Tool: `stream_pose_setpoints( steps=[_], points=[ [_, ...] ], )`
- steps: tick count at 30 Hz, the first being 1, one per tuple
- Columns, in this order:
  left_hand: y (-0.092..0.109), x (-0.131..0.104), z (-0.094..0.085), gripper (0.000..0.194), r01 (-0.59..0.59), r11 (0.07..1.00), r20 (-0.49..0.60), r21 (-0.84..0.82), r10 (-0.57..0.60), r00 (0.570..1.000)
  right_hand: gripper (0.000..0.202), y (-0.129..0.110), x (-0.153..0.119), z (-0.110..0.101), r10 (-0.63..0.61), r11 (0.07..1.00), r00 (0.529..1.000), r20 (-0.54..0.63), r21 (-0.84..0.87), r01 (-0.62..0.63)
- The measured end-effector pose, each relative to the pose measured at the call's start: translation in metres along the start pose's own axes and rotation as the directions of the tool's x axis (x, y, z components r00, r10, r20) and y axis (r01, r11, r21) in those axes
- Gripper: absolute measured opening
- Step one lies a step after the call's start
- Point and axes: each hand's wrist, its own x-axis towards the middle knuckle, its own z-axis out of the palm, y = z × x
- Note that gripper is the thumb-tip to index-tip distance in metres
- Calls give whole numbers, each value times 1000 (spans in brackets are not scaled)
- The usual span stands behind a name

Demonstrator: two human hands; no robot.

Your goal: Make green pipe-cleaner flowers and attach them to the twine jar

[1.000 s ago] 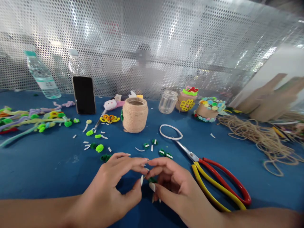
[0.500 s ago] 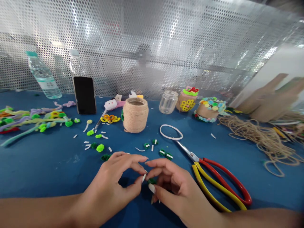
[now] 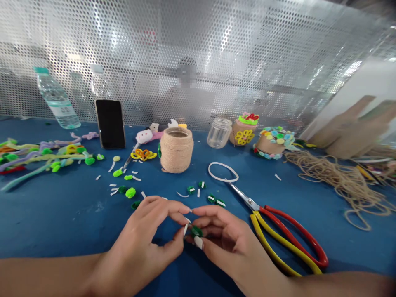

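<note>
Between the thumb and fingers of my right hand [image 3: 224, 237] sits a dark green pipe-cleaner piece [image 3: 196, 232]. My left hand [image 3: 151, 235] is closed in a pinch just left of that piece; anything between its fingertips is too small to make out. Beyond the hands lie several dark green pieces [image 3: 220, 202] with white tape strips on top. Loose white strips [image 3: 198, 192] are scattered among them. Left of these are bright green pieces [image 3: 130, 192]. Long-handled scissors [image 3: 252, 204] with red and yellow grips rest right of my right hand. A twine-wrapped jar [image 3: 176, 150] stands farther back.
A white loop [image 3: 223, 163] lies by the scissor tips. Behind stand a glass jar [image 3: 219, 134], decorated jars [image 3: 244, 134], a phone [image 3: 110, 123] and a bottle [image 3: 58, 101]. Twine [image 3: 340, 177] heaps at right, pipe cleaners [image 3: 46, 156] at left. A perforated metal panel [image 3: 247, 53] closes the back.
The green piece in my right hand has turned up and shows more between the fingertips. My left fingertips have shifted slightly. Everything else on the table stays put.
</note>
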Motion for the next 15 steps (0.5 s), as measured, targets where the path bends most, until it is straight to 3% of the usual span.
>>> stream_pose_setpoints(
  steps=[6,10,15],
  points=[
    [2,-4,-2,20,-26,999,38,32,25,999,31,9,0,-2,-34,999,999,42,36,33],
    [5,-4,-4,23,-61,998,49,29,59,997,29,16,1,-4,-109,994,992,70,11,109],
    [6,-2,-5,26,-76,997,60,22,74,995,27,15,2,-4,-104,995,992,75,-1,104]
  ],
)
